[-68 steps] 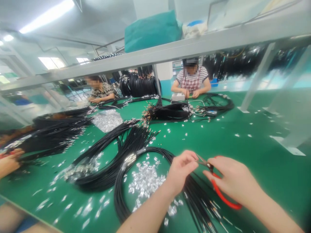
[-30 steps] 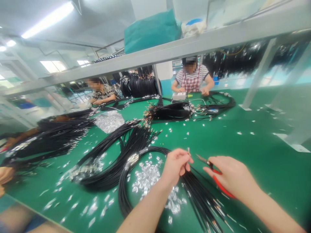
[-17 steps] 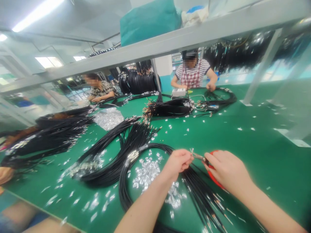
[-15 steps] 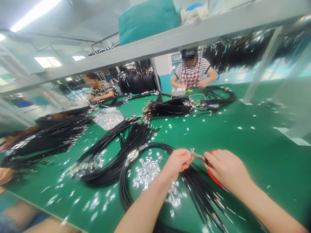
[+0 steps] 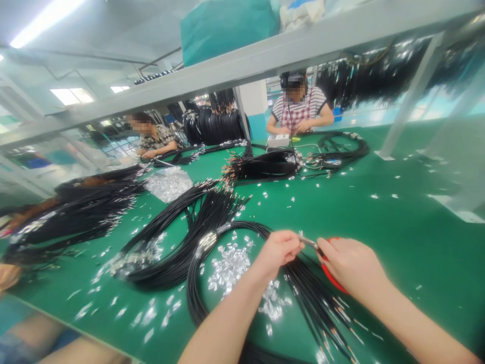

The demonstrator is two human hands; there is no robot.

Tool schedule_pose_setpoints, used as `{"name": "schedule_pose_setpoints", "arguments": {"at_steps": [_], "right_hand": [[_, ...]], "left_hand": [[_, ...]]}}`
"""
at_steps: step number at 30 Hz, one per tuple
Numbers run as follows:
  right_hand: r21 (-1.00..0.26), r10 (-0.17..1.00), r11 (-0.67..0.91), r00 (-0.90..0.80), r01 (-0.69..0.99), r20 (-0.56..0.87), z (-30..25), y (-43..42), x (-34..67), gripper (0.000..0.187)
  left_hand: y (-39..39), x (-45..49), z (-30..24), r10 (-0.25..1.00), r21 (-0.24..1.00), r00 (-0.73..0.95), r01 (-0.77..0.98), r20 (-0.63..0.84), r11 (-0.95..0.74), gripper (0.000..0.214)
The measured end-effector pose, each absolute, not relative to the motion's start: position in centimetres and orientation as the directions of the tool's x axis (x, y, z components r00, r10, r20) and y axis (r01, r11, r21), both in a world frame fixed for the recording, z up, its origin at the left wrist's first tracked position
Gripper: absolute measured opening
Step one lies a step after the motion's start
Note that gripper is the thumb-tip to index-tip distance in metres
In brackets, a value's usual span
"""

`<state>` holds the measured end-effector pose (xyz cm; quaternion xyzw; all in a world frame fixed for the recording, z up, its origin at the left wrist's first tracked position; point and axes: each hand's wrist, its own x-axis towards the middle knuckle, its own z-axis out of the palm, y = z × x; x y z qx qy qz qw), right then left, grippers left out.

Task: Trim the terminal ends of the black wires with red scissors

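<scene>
My left hand [image 5: 278,251] is pinched on the end of a thin black cable and a small metal piece just above the green table [image 5: 397,237]. My right hand [image 5: 350,264] grips red-handled pliers [image 5: 329,272], whose metal tip [image 5: 311,243] meets the left fingertips. Below both hands lies a bundle of black cables [image 5: 314,303] with bare ends. A pile of small silver terminals [image 5: 227,265] sits inside a cable loop to the left of my left hand.
Several bundles of black cables [image 5: 189,222] and loose silver pieces cover the table's left and middle. A clear bag of terminals [image 5: 168,183] lies further back. Two other people work at the far edge under a grey shelf beam [image 5: 265,53]. Another person's hand [image 5: 7,275] shows at the left.
The pliers' tip closed in on my left fingertips; one second ago the two hands were apart. The person in the striped shirt has shifted their hands.
</scene>
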<state>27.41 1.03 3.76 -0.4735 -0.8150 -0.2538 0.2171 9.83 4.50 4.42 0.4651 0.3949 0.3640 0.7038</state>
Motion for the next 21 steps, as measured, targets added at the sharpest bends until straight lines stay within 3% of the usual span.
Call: {"name": "schedule_pose_setpoints", "arguments": {"at_steps": [9,16,21], "right_hand": [[0.214,0.675,0.394,-0.439,0.894,0.593,3.7,0.8,27.1,0.026],[0.110,0.696,0.420,-0.397,0.901,0.599,3.3,1.5,28.2,0.028],[0.195,0.654,0.424,-0.448,0.885,0.610,3.8,1.5,27.8,0.024]], "left_hand": [[4.7,9.7,3.8,0.877,0.941,0.438,-0.166,-0.198,0.295,0.028],[5.1,9.6,3.2,0.872,0.939,0.437,-0.145,-0.223,0.313,0.025],[5.2,10.2,2.4,0.916,0.930,0.323,-0.200,-0.236,0.310,0.025]]}}
